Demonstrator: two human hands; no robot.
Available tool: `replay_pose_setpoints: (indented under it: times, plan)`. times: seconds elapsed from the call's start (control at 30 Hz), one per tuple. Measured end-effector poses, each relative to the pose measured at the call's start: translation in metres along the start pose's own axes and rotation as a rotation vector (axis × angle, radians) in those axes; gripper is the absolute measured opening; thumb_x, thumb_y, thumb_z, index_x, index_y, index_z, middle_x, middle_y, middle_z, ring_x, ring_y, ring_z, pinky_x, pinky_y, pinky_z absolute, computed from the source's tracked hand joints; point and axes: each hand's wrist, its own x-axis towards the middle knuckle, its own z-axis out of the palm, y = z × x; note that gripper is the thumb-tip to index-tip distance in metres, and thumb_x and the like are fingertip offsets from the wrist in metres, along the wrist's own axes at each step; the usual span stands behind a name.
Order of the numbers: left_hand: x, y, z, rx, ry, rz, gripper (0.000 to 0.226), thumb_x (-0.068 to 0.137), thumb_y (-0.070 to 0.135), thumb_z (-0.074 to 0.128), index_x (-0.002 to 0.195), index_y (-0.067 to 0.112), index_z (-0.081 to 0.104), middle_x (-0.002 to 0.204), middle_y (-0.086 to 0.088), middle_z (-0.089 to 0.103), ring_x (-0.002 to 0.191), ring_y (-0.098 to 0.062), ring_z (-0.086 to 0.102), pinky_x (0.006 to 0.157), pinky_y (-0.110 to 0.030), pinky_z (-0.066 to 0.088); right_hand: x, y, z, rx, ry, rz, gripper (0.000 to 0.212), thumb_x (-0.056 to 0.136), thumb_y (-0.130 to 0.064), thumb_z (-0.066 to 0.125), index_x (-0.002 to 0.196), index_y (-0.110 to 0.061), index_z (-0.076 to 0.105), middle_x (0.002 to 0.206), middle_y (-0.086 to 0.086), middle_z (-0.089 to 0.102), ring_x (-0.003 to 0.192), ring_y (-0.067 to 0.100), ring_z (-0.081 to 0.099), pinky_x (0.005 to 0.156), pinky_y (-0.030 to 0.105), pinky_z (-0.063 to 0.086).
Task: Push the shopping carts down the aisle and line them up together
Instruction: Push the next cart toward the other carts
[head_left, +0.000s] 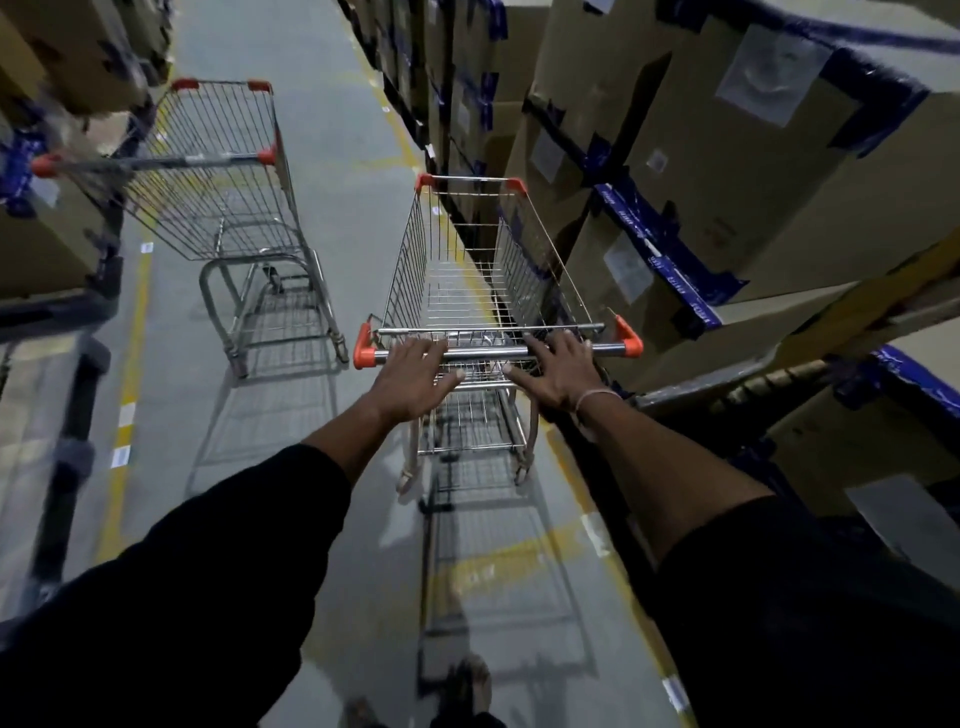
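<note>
pushing the near cart (488, 291) straight is the job right now. the left hand (413, 376) and the right hand (558, 371) both rest on top of the shiny handle bar (498, 353), one toward each end, well apart from each other. the fingers (415, 349) lie flat over the bar and spread out, not curled tight around it, so the hands look open and just press on it.

this cart sits on the right side of the aisle, very near the shelves of cardboard boxes (727, 182). its front right corner looks close to the blue shelf rail (665, 254). the other cart (218, 171) stands ahead on the left side, near the left shelves, with its own handle toward us. the two carts are well apart, with bare grey floor (332, 171) between them.

to do this well, i think the hands should wrap round the bar so the cart cannot slip away. push a bit more with the right hand so the nose swings left, away from the boxes. go slow. aim the nose toward the back of the other cart so they can sit in one line. watch the wheels near the yellow floor line (130, 364), and keep feet clear of the cart's back.
</note>
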Motion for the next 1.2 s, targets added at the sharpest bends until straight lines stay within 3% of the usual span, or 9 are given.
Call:
replay_pose_setpoints:
  times: [0.1,0.17,0.27,0.33,0.5,0.67,0.87,1.03,1.2]
  plan:
    - [0.017,0.002,0.002,0.055,-0.02,-0.056,0.095,0.09,0.084,0.012,0.157,0.022,0.037,0.147,-0.024,0.051,0.141,-0.039,0.042,0.124,-0.062,0.01,0.02,0.001,-0.003,-0.058,-0.021,-0.001,0.097,0.092,-0.091,0.017,0.17,-0.033,0.02,0.175,0.019,0.018,0.163,0.039,0.01,0.128,0.06,-0.013]
    - [0.024,0.007,-0.001,0.073,-0.048,-0.089,0.085,0.094,0.082,0.02,0.154,0.023,0.04,0.148,-0.023,0.052,0.142,-0.041,0.042,0.123,-0.063,0.003,0.029,0.003,-0.005,-0.103,-0.023,-0.01,0.098,0.093,-0.09,0.018,0.168,-0.029,0.025,0.172,0.02,0.026,0.16,0.04,0.021,0.129,0.06,-0.002]
    - [0.034,0.007,0.0,0.053,-0.088,-0.129,0.086,0.092,0.085,0.02,0.138,0.02,0.051,0.139,-0.019,0.059,0.134,-0.042,0.048,0.117,-0.065,0.019,0.037,0.006,-0.007,-0.099,-0.013,-0.038,0.098,0.092,-0.091,0.023,0.165,-0.026,0.036,0.164,0.021,0.041,0.152,0.042,0.036,0.124,0.057,0.02]
    - [0.038,0.001,0.001,0.007,-0.075,-0.143,0.091,0.083,0.095,0.012,0.108,0.02,0.057,0.114,-0.014,0.067,0.117,-0.042,0.058,0.108,-0.061,0.035,0.04,0.008,-0.008,-0.096,0.003,-0.047,0.1,0.09,-0.094,0.022,0.158,-0.025,0.048,0.15,0.02,0.058,0.142,0.041,0.05,0.118,0.054,0.031]
    - [0.034,-0.005,0.003,-0.024,-0.014,-0.094,0.084,0.077,0.098,0.009,0.075,0.024,0.048,0.075,-0.003,0.06,0.077,-0.029,0.059,0.092,-0.054,0.049,0.036,0.002,-0.007,-0.183,0.01,-0.07,0.102,0.086,-0.097,0.017,0.131,-0.021,0.069,0.107,0.014,0.074,0.107,0.033,0.068,0.095,0.043,0.045]
    - [0.013,-0.004,-0.002,0.086,-0.006,-0.1,0.074,0.085,0.091,0.018,0.075,0.025,0.051,0.074,0.0,0.058,0.079,-0.027,0.058,0.097,-0.053,0.042,0.013,-0.014,-0.001,-0.204,-0.008,-0.088,0.097,0.084,-0.099,0.017,0.081,-0.016,0.069,0.073,0.005,0.062,0.075,0.026,0.064,0.078,0.038,0.045]
    - [-0.017,-0.016,-0.001,0.124,-0.061,-0.057,0.085,0.078,0.1,0.016,0.067,0.026,0.055,0.066,-0.001,0.062,0.07,-0.022,0.062,0.092,-0.047,0.048,-0.021,-0.038,0.011,-0.137,-0.066,-0.038,0.095,0.081,-0.102,0.027,0.067,-0.014,0.061,0.073,0.009,0.067,0.072,0.025,0.066,0.08,0.04,0.057]
    - [-0.05,-0.016,-0.007,0.192,-0.068,0.027,0.086,0.082,0.097,0.026,0.059,0.019,0.055,0.058,0.001,0.06,0.057,-0.014,0.058,0.063,-0.027,0.04,-0.064,-0.054,0.023,-0.088,-0.124,0.03,0.107,0.062,-0.111,0.017,0.067,-0.014,0.063,0.072,0.007,0.066,0.073,0.025,0.065,0.075,0.037,0.054]
    - [-0.087,-0.018,-0.006,0.227,-0.076,0.095,0.088,0.079,0.098,0.026,0.058,0.018,0.054,0.058,-0.001,0.059,0.056,-0.017,0.058,0.07,-0.031,0.052,-0.111,-0.078,0.037,-0.049,-0.168,0.128,0.111,0.061,-0.11,0.018,0.071,-0.011,0.068,0.076,0.009,0.068,0.076,0.025,0.066,0.07,0.035,0.047]
